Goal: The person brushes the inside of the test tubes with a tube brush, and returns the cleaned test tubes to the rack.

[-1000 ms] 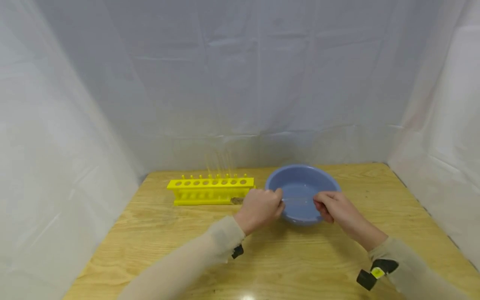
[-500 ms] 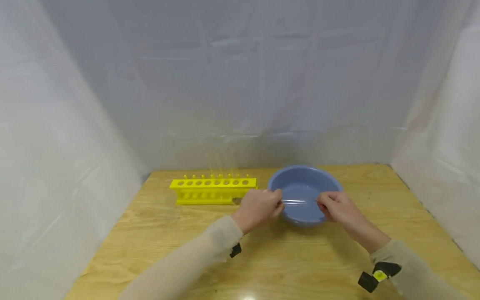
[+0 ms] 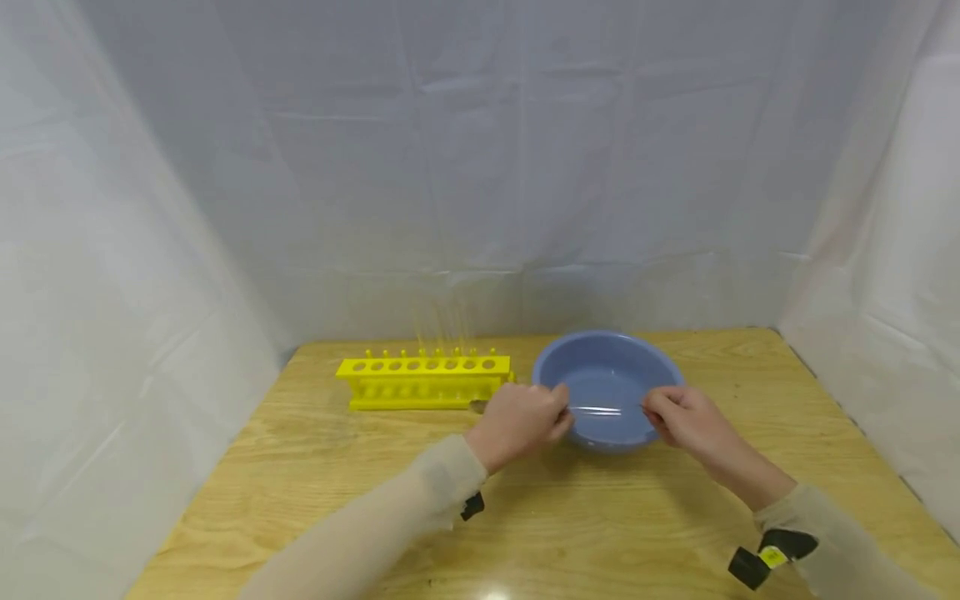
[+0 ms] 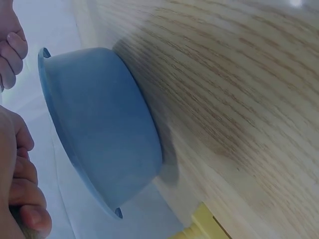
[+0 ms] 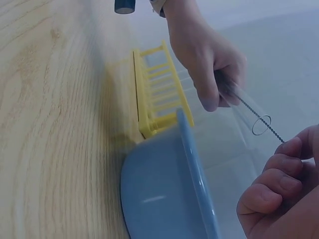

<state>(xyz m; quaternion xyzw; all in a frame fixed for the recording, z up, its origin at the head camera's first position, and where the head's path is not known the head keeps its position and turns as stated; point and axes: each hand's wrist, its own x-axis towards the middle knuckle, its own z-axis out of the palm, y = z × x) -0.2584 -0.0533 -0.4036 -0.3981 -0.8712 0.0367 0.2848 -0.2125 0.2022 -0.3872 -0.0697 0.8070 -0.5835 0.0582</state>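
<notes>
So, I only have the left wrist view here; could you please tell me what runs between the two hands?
Observer: In the right wrist view, a twisted wire comes out of the mouth of a clear tube, which the left hand grips, and reaches the fingers of the right hand.

Operator: Thank you. I see just a corner of the yellow rack; which side of the bowl is it on?

Observer: The head view shows it to the bowl's left.

Operator: And is anything standing at it, please?

Observer: Yes, several thin, clear upright tubes show behind its row of holes, too faint to count.
</notes>
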